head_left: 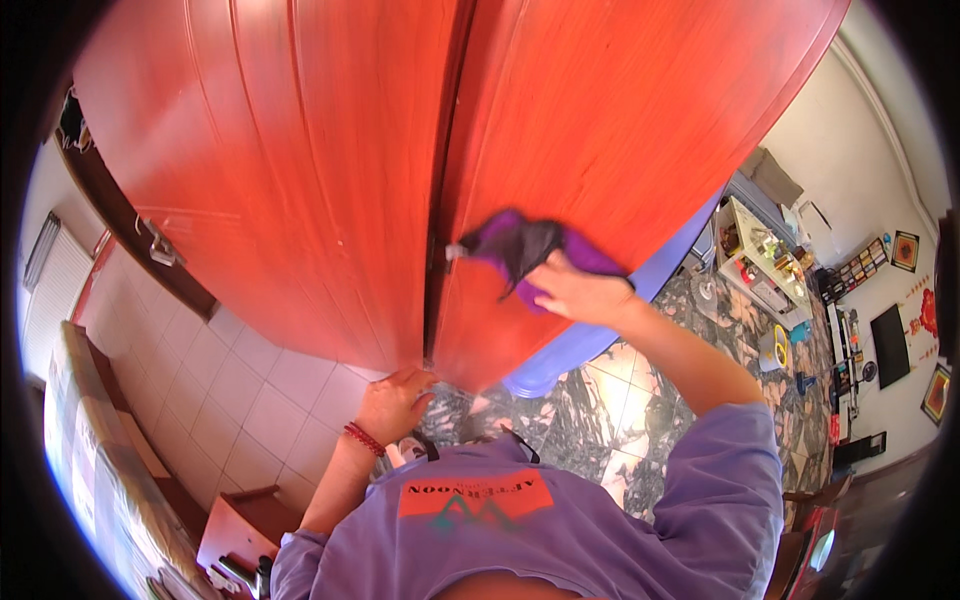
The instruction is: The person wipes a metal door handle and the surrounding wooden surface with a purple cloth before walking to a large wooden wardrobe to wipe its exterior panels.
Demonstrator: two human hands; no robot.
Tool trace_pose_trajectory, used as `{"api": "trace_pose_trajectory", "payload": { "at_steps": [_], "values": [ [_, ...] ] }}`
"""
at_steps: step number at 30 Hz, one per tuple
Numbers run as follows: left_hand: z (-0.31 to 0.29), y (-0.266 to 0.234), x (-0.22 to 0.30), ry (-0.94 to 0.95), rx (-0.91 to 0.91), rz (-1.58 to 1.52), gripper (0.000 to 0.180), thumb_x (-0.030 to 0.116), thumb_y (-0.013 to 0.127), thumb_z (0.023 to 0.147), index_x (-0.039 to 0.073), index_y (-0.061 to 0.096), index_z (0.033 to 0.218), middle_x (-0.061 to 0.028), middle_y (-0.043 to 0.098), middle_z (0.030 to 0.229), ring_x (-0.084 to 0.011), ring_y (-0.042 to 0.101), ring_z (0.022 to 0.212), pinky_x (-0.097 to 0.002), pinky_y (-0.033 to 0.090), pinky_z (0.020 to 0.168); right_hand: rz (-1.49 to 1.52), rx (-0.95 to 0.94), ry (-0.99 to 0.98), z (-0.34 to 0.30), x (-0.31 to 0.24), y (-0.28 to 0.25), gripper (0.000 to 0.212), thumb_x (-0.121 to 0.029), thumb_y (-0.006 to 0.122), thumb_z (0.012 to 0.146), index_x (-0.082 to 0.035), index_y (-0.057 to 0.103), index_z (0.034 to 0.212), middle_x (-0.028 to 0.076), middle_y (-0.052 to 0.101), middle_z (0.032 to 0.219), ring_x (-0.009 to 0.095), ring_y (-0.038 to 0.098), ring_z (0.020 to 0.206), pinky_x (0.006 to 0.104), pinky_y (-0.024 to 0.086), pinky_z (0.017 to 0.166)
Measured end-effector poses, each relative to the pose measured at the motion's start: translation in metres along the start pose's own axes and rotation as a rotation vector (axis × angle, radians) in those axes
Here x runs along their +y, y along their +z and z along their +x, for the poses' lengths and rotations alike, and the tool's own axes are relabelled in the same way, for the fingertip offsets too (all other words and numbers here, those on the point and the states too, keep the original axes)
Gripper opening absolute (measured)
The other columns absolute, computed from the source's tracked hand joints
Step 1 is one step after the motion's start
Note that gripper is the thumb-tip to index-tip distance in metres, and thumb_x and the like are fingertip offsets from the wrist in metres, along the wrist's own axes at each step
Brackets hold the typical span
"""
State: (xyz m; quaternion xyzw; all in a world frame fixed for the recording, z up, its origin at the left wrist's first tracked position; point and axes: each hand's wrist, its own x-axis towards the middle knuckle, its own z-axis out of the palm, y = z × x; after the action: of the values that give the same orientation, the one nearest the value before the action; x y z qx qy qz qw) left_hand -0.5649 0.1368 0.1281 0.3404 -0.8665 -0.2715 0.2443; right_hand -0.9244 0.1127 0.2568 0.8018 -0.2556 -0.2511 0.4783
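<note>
My right hand [575, 290] presses a purple and black cloth [520, 250] against the right panel of a reddish wooden door [600, 120]. The cloth is bunched under the fingers and slightly blurred, with a small pale tag-like bit at its left end. It lies beside the dark upright gap [437, 230] between the two panels. Lower down, my left hand [395, 398], with a red beaded bracelet [364, 438] at the wrist, is beside the lower end of the left panel [310, 180]. Its thumb stands apart from the fingers, and nothing shows in it.
A blue plastic-looking surface [540, 370] sits behind the right panel. At left are a door handle [160, 243] and a cloth-covered piece of furniture [100, 440]. A cluttered low table [765, 255], a yellow and white bucket [773, 348] and a wall screen [890, 346] stand at right.
</note>
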Motion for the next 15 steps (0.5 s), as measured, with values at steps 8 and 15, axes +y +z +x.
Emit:
{"api": "trace_pose_trajectory", "payload": {
  "at_steps": [8, 15],
  "values": [
    [-0.08, 0.014, 0.024, -0.39, 0.112, 0.02, 0.022, 0.011, 0.072, 0.087, 0.009, 0.068, 0.108, -0.0077, 0.072, 0.098, -0.0261, 0.073, 0.087, -0.0376, 0.058, 0.077, 0.038, 0.1, 0.108, -0.047, 0.024, -0.001, 0.037, -0.025, 0.054, 0.092, 0.001, 0.06, 0.119, 0.016, 0.053, 0.124, 0.033, 0.05, 0.116, 0.0436, 0.039, 0.105],
    [-0.116, 0.074, 0.08, -0.58, 0.168, -0.071, 0.021, 0.012, 0.072, 0.088, 0.008, 0.069, 0.108, -0.0081, 0.073, 0.098, -0.0236, 0.074, 0.088, -0.0376, 0.057, 0.077, -0.326, 0.658, 0.855, -0.094, 0.212, -0.065, 0.046, -0.035, 0.064, 0.091, -0.013, 0.059, 0.131, 0.014, 0.049, 0.131, 0.038, 0.042, 0.126, 0.0525, 0.033, 0.106]
  ]
}}
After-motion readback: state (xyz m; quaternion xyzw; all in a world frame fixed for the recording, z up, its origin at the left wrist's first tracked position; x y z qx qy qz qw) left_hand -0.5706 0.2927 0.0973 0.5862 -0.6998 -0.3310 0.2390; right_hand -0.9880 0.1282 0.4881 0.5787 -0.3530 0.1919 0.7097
